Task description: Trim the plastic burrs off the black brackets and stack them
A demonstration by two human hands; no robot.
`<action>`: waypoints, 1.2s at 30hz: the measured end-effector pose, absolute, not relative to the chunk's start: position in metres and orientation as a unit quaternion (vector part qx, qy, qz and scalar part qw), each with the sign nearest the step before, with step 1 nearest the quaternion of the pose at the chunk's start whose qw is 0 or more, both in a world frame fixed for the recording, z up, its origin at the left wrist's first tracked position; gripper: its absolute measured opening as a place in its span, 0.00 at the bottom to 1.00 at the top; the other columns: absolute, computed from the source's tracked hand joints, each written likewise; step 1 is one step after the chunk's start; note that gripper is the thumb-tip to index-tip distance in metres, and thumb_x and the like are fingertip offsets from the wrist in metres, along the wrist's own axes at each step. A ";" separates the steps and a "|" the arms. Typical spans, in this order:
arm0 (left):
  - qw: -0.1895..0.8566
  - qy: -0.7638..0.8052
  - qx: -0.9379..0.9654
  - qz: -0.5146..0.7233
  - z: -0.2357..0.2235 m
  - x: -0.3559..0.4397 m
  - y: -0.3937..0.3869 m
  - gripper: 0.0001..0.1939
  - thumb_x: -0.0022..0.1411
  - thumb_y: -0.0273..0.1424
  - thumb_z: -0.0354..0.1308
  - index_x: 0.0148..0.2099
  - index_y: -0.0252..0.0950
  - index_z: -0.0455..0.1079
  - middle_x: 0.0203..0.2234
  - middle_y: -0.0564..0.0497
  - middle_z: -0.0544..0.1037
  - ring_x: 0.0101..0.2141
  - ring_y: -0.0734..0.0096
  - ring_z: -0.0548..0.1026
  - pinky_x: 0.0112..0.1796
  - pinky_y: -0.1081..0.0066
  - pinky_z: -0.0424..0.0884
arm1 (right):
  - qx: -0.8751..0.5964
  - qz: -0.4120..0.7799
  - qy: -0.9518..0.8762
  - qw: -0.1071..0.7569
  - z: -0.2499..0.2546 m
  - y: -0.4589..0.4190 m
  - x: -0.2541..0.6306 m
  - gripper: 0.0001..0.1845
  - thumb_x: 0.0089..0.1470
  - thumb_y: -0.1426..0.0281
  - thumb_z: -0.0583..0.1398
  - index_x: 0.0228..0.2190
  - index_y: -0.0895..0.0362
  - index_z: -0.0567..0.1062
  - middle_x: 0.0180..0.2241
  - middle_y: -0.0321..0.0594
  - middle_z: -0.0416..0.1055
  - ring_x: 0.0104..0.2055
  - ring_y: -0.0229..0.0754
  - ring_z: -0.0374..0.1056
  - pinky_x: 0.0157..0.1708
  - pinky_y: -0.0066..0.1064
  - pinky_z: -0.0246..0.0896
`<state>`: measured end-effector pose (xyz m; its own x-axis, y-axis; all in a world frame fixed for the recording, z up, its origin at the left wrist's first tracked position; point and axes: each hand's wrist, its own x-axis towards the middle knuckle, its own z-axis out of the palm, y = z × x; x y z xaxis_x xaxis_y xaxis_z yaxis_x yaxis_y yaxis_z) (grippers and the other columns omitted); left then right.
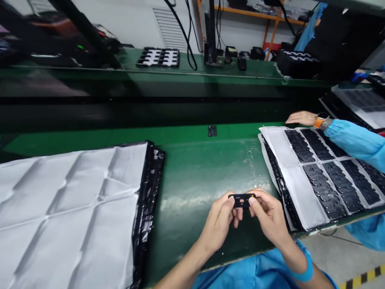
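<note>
Left hand (pixel 218 220): pinches one end of the black part (pixel 241 204), above the green bench (pixel 192 172).
Right hand (pixel 269 214): pinches its other end.
Left tray stack (pixel 75 204): white on top; its contents I cannot tell.
Right tray stack (pixel 281 146): black pieces (pixel 341 184) lie in white pockets (pixel 303 194).
Far shelf (pixel 261 71): one black tray (pixel 161 58) with white inside.

Black cables (pixel 188 42) hang near a louvred vent (pixel 169 28) and an orange rack (pixel 246 13).
</note>
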<state>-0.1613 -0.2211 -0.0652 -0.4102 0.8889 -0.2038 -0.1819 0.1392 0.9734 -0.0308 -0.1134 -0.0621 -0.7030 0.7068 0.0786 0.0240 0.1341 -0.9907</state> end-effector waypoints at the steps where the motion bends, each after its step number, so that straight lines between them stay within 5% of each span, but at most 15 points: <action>1: 0.452 0.605 0.288 0.588 -0.065 -0.161 -0.220 0.25 0.75 0.47 0.44 0.31 0.38 0.65 0.21 0.53 0.73 0.19 0.72 0.69 0.24 0.71 0.60 | -0.254 0.588 -0.712 0.287 -0.062 -0.114 -0.030 0.12 0.70 0.65 0.59 0.41 0.56 0.82 0.35 0.40 0.74 0.27 0.37 0.69 0.27 0.28 0.65; 9: 0.413 0.639 0.276 0.588 -0.069 -0.158 -0.218 0.24 0.74 0.46 0.43 0.28 0.40 0.60 0.19 0.56 0.66 0.21 0.72 0.61 0.24 0.71 0.57 | -0.199 0.489 -0.782 0.332 -0.060 -0.121 -0.028 0.14 0.70 0.74 0.57 0.47 0.53 0.83 0.37 0.42 0.77 0.37 0.44 0.74 0.37 0.33 0.71; 17: 0.408 0.625 0.271 0.608 -0.077 -0.152 -0.218 0.17 0.73 0.41 0.46 0.31 0.41 0.56 0.21 0.60 0.58 0.23 0.73 0.56 0.26 0.73 0.55 | -0.194 0.487 -0.780 0.342 -0.062 -0.121 -0.026 0.14 0.69 0.75 0.57 0.47 0.53 0.83 0.37 0.42 0.77 0.36 0.43 0.74 0.36 0.32 0.71; 36: 0.411 0.605 0.353 0.583 -0.069 -0.157 -0.224 0.26 0.77 0.50 0.41 0.31 0.39 0.59 0.22 0.57 0.61 0.23 0.73 0.57 0.26 0.72 0.55 | -0.202 0.518 -0.761 0.333 -0.065 -0.119 -0.019 0.13 0.70 0.74 0.58 0.46 0.53 0.83 0.37 0.41 0.74 0.37 0.43 0.73 0.38 0.33 0.71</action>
